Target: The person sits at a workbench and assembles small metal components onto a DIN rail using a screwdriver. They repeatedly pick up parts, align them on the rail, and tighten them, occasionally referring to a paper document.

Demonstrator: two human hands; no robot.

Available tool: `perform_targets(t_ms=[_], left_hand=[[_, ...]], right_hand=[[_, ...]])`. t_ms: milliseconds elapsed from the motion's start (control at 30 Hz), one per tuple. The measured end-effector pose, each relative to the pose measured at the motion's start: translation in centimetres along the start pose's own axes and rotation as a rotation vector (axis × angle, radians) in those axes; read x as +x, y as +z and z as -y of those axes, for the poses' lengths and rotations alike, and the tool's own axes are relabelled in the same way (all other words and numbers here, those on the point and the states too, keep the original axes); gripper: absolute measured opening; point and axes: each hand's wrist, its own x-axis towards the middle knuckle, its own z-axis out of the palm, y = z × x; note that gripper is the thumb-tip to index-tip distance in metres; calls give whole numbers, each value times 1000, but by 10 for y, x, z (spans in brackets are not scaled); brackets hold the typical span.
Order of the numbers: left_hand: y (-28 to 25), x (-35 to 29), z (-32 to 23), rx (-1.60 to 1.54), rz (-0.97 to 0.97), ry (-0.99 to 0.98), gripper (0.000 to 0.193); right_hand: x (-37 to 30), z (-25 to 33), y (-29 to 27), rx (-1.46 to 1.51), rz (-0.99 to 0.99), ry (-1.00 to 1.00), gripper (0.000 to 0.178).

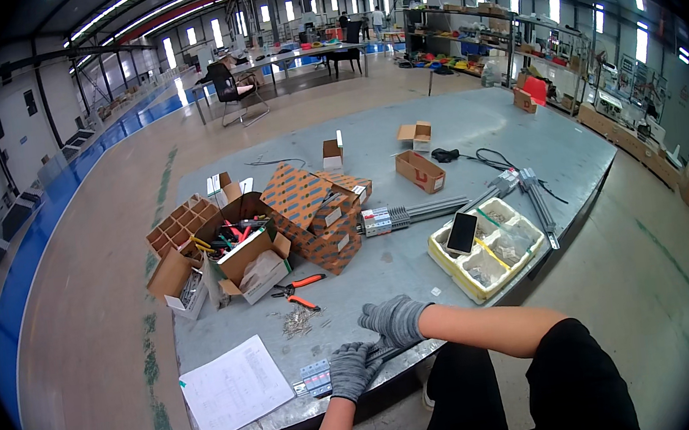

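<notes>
Rail (394, 348) with a few grey terminal blocks (316, 377) lies at the table's (470, 124) six o'clock edge, my gloved left hand (352, 370) and right hand (393, 321) closed on it, most still unfilled.

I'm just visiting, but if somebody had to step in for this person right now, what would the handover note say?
Left hand, gloved: resting on a metal rail with small grey modules at the table's near edge; whether its fingers close on it cannot be told.
Right hand, gloved: laid on the same rail, a little farther in.
Nearby: paper sheet to the left, loose screws, orange-handled pliers, open cardboard boxes, a yellow parts tray with a phone on it.
Done: some modules sit on the rail.
Left: a longer rail lies farther back, untouched.
</notes>
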Motion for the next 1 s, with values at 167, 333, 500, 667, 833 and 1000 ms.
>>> perform_targets(t_ms=[167, 333, 500, 667, 833, 1000], left_hand=[[-3, 5, -6, -8, 6, 3, 53], [-3, 0, 0, -21, 6, -2, 53], [0, 2, -1, -1, -2, 4, 53], [-4, -3, 2, -8, 9, -6, 53], [-5, 4, -6, -30, 29, -12, 53], [-6, -1, -1, -11, 16, -7, 52]], right_hand=[[3, -15, 19, -97, -61, -77, 51], [-3, -6, 4, 7, -43, -52, 49], [2, -3, 2, -40, 36, -63, 50], [-10, 9, -12, -18, -71, -10, 37], [2, 1, 4, -75, 6, 4, 47], [-7, 4, -4, -15, -45, -38, 42]])
